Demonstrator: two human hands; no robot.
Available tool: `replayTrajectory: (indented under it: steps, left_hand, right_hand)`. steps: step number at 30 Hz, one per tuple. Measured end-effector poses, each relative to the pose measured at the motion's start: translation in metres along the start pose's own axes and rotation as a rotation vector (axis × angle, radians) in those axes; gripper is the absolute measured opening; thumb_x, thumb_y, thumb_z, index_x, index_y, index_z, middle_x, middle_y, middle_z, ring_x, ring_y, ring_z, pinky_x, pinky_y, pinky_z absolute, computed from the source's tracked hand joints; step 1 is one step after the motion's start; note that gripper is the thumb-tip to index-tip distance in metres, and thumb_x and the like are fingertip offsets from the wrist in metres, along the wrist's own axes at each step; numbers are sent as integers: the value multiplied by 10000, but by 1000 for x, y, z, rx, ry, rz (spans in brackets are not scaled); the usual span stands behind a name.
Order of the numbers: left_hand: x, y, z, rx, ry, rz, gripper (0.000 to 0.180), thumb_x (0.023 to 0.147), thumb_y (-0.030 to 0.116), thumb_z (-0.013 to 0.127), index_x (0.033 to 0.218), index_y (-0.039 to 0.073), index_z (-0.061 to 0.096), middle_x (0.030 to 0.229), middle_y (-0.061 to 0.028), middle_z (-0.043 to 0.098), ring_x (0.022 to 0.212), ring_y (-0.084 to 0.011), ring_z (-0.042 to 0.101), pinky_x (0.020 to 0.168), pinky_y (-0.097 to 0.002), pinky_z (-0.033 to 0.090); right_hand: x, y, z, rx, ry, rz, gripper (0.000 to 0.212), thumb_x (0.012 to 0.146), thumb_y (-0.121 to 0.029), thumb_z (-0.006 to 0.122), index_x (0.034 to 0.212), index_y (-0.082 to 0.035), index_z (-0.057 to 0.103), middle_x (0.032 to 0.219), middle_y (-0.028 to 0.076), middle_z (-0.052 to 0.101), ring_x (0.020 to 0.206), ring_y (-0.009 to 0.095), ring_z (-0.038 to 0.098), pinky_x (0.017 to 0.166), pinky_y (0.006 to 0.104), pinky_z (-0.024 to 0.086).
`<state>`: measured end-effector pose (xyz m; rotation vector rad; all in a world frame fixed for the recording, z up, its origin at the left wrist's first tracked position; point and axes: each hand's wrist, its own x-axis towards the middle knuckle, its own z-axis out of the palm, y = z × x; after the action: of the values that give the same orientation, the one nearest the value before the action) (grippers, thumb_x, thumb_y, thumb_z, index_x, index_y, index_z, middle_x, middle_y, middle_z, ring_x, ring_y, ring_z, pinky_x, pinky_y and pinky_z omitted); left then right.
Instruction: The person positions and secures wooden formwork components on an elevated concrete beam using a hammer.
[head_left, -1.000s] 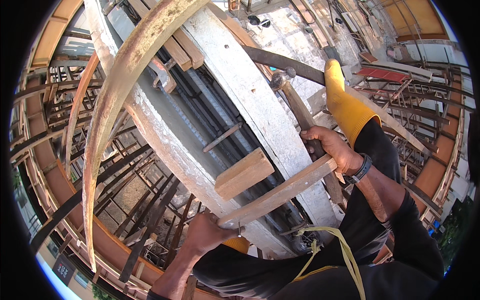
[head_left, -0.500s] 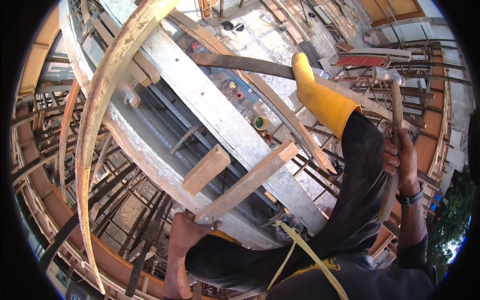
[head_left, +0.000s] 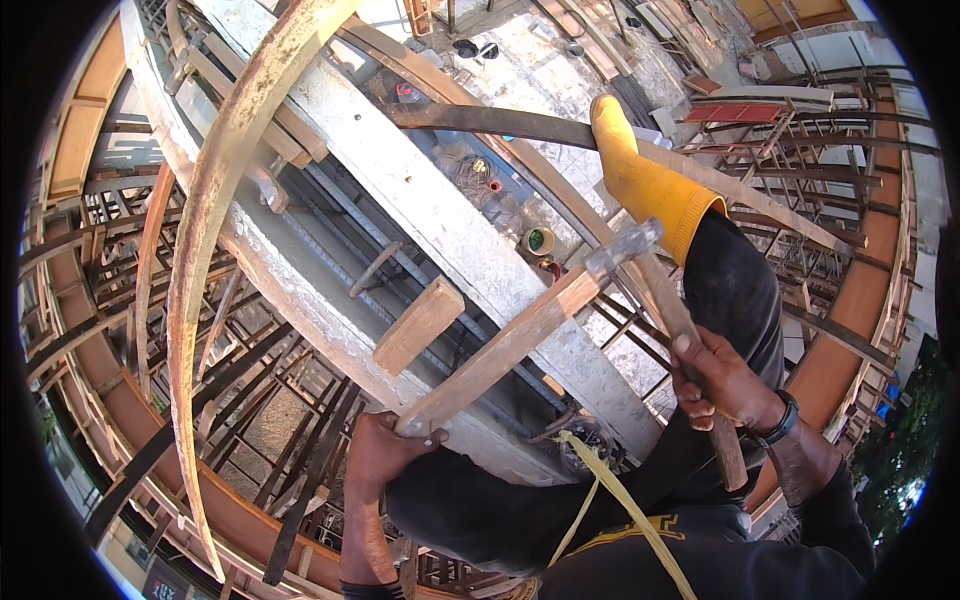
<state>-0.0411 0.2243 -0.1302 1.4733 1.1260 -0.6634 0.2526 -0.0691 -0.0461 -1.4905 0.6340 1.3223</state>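
Note:
A wooden batten [head_left: 500,350] lies across a long trough between two pale boards, slanting up to the right. My left hand [head_left: 385,447] is closed around its near lower end, thumb along the side. In my right hand [head_left: 732,380] is a hammer [head_left: 668,300], gripped low on its wooden handle. The metal head is at the batten's far upper end and appears to touch it. A shorter wood block [head_left: 420,325] also spans the trough, just left of the batten. Steel bars [head_left: 340,205] run along inside the trough.
My leg in a yellow boot [head_left: 655,195] extends across at the right. A curved, stained strip [head_left: 200,220] arches through the left foreground. Timber framing [head_left: 270,420] drops away at the lower left. A bucket [head_left: 538,240] stands on the ground below. A yellow strap [head_left: 625,510] hangs before my dark clothing.
The hammer has come down and to the left from its raised place at the right, so its head is now at the batten's far end. My left hand stays on the near end.

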Motion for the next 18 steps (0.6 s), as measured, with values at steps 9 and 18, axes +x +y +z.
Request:
replayTrajectory:
  steps: [9, 18]
  left_hand:
    - [4, -17, -1, -14, 25, 78, 362, 680, 181, 912, 933, -36, 770, 774, -87, 754, 674, -83, 670, 628, -279, 540]
    - [8, -11, -6, 167, -42, -62, 377, 663, 216, 922, 934, -7, 783, 750, -49, 742, 667, -73, 642, 631, -271, 521]
  right_hand:
    - [10, -12, -3, -210, -160, 125, 390, 1025, -475, 539, 976, -98, 455, 628, 25, 436, 431, 93, 400, 359, 271, 399]
    - [0, 8, 3, -111, -102, 125, 361, 1026, -447, 539, 979, -99, 453, 604, 38, 420, 374, 116, 375, 324, 290, 353]
